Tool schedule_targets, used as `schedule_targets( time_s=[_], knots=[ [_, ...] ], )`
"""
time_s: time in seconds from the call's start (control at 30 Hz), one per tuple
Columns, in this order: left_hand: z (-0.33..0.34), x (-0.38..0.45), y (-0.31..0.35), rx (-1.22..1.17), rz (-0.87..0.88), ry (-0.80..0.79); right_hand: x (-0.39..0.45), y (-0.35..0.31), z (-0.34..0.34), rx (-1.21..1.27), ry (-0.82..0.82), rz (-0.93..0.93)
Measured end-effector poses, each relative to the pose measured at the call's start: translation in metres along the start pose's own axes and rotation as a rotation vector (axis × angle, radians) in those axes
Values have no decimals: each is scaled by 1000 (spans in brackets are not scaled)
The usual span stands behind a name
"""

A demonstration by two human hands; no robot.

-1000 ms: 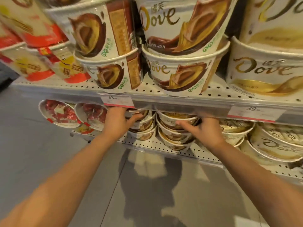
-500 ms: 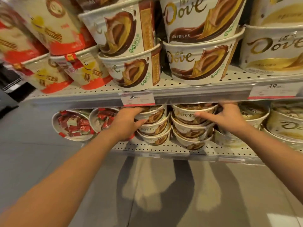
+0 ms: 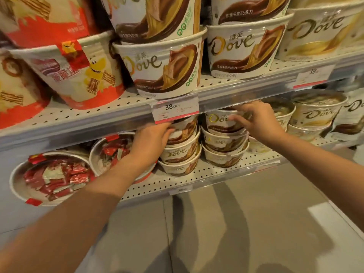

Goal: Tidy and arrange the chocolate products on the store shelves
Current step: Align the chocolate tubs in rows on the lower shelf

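Our left hand (image 3: 151,140) grips the top cream-and-brown Dove tub (image 3: 182,129) of its stack; our right hand (image 3: 256,120) grips the neighbouring top tub (image 3: 220,122).

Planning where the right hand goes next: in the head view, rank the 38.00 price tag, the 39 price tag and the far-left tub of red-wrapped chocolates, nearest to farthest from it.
From the right hand:
1. 38.00 price tag, to its left on the shelf edge.
2. 39 price tag, up and right.
3. Tub of red-wrapped chocolates, far left on the lower shelf.
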State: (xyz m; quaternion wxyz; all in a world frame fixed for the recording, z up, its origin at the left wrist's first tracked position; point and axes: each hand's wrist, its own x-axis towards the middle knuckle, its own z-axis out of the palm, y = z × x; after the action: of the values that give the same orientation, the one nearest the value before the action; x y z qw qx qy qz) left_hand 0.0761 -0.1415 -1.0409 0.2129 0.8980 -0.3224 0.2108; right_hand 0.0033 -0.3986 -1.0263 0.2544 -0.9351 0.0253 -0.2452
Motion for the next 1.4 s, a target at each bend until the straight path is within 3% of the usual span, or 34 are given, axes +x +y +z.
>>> schedule_targets(
  time_s=[0.17, 0.33, 0.43, 0.5, 0.6, 0.67, 0.77, 0.87, 1.0, 1.17, 1.23, 1.4],
  knots=[
    [11, 0, 14, 20, 93, 121, -3, -1, 4, -29, 12, 16],
    [11, -1, 6, 19, 153, 112, -12, 17, 7, -59, -37, -39],
    [8, 0, 4, 49, 172, 79, -17, 25, 4, 85, 75, 7],
    [6, -1, 5, 44, 162, 60, -21, 27, 2, 121, 140, 73],
    [6, -5, 5, 45, 101, 58, -29, 32, 1, 141, 114, 166],
    [11, -16, 6, 164, 105, 121, -38, 37, 5, 125, 99, 193],
    [21, -46, 13, 289, 270, 171, -47, 40, 12, 259, 134, 359],
    [36, -55, 31, 171, 366, -3, -40, 47, 21, 429, 88, 603],
    [56, -22, 72, -69, -8, -237, -24, 49, 25, 568, -80, 711],
    [96, 14, 97, -749, -800, -170, -13, 50, 28, 565, -150, 712],
    [105, 25, 105, -920, -1061, -143, -9, 51, 29, 576, -142, 730],
    [104, 37, 111, -1190, -1220, -151, -3, 51, 29, 586, -140, 756]
  ],
)
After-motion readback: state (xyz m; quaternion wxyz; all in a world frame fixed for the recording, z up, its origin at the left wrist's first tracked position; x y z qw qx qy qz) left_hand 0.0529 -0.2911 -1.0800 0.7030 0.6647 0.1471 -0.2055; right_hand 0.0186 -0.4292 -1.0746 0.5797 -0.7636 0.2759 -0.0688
